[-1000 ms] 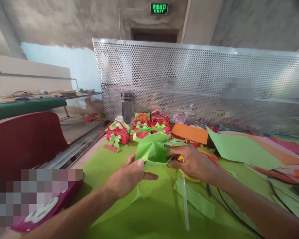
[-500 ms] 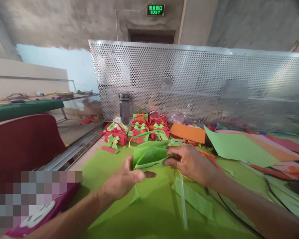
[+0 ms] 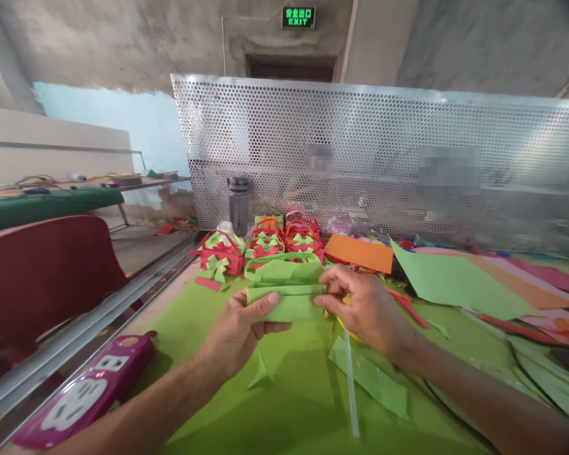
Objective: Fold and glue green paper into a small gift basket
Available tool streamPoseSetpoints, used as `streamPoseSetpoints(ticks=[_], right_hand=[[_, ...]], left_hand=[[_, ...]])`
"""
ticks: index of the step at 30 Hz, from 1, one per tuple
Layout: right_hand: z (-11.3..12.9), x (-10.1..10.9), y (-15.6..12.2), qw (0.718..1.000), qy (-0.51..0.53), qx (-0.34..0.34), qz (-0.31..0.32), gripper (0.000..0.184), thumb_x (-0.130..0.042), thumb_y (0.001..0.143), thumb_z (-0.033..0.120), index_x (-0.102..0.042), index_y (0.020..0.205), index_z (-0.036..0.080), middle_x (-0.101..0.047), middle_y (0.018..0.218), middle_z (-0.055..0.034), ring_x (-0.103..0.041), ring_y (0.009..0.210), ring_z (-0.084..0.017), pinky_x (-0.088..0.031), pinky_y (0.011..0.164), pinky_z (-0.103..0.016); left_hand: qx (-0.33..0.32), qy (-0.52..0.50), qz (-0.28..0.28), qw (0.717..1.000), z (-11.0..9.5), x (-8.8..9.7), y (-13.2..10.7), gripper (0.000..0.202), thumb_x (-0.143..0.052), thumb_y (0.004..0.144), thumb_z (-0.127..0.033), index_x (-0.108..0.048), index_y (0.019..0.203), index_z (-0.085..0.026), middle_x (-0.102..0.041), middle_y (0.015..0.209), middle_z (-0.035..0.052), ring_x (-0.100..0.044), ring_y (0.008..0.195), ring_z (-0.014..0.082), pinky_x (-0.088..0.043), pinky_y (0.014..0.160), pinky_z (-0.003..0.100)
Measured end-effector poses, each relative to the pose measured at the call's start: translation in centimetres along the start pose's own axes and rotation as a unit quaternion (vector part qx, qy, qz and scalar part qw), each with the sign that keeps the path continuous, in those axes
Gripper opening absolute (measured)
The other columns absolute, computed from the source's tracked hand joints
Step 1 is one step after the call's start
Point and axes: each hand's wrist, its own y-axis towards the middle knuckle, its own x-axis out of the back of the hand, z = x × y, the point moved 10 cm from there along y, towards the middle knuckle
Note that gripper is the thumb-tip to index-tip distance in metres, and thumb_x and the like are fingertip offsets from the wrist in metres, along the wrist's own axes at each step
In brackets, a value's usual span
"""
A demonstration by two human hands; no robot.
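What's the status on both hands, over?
Left hand gripping green handbag, left side. Right hand pinching its right edge. Translucent glue stick near right hand.

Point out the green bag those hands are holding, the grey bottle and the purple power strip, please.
Green bag [image 3: 298,308], head view: middle of its front panel.
Grey bottle [image 3: 238,213], head view: body below the lid.
Purple power strip [image 3: 79,400], head view: its white socket face.

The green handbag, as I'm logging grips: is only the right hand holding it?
No, the left hand grips the left end of the green handbag while the right hand pinches its right edge.
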Motion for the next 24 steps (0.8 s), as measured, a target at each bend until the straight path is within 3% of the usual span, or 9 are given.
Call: streamPoseSetpoints(ticks=[4, 11, 17, 21, 24], right_hand=[[-1.3, 0.4, 0.0, 0.997, 0.061, -0.046, -0.026, 0.022, -0.063, 0.073, 0.030, -0.045, 0.083, 0.022, -0.056, 0.062, 0.0042, -0.052, 0.057, -0.012, -0.038, 0.053, -0.025], [-2.5, -2.3, 0.1, 0.989, 0.116, -0.073, 0.053, 0.025, -0.063, 0.072, 0.039, -0.048, 0.070, 0.019, -0.054, 0.064, 0.0023, -0.050, 0.059, -0.013, -0.037, 0.052, -0.025], [-2.1, -2.1, -0.2, 0.979, 0.187, -0.078, 0.023, 0.021, -0.064, 0.072, 0.032, -0.048, 0.079, 0.019, -0.056, 0.070, 0.0010, -0.052, 0.063, -0.014, -0.041, 0.055, -0.027], [-2.5, -1.2, -0.4, 0.979, 0.183, -0.086, -0.023, 0.022, -0.066, 0.069, 0.033, -0.048, 0.072, 0.021, -0.054, 0.067, 0.0035, -0.051, 0.058, -0.014, -0.039, 0.051, -0.027], [-2.0, -0.8, -0.4, 0.984, 0.164, -0.058, -0.037, 0.015, -0.063, 0.072, 0.031, -0.054, 0.072, 0.020, -0.057, 0.070, 0.0016, -0.053, 0.062, -0.014, -0.041, 0.057, -0.029]], left_hand=[[-0.008, -0.007, -0.007, 1.000, -0.1, 0.2, 0.0, 0.024, -0.076, 0.063, -0.015, -0.067, 0.086, -0.015, -0.072, 0.086, 0.0045, -0.068, 0.072, 0.0200, -0.061, 0.061, 0.035], [-0.029, 0.005, 0.009, 1.000, -0.1, 0.4, 0.3, 0.036, -0.074, 0.067, -0.014, -0.064, 0.101, -0.018, -0.072, 0.092, 0.0046, -0.068, 0.077, 0.0194, -0.060, 0.065, 0.034], [-0.046, 0.020, 0.008, 0.999, -0.5, 0.5, 0.3, 0.034, -0.073, 0.068, -0.014, -0.063, 0.100, -0.017, -0.071, 0.097, 0.0051, -0.068, 0.080, 0.0194, -0.060, 0.066, 0.033], [-0.054, 0.025, 0.001, 0.998, -0.7, 0.6, 0.4, 0.026, -0.073, 0.067, -0.015, -0.064, 0.092, -0.015, -0.071, 0.096, 0.0049, -0.067, 0.082, 0.0182, -0.059, 0.068, 0.033], [-0.062, 0.028, -0.007, 0.998, -0.9, 0.7, 0.4, 0.029, -0.075, 0.065, -0.016, -0.065, 0.093, -0.015, -0.071, 0.093, 0.0048, -0.067, 0.080, 0.0177, -0.059, 0.068, 0.033]])
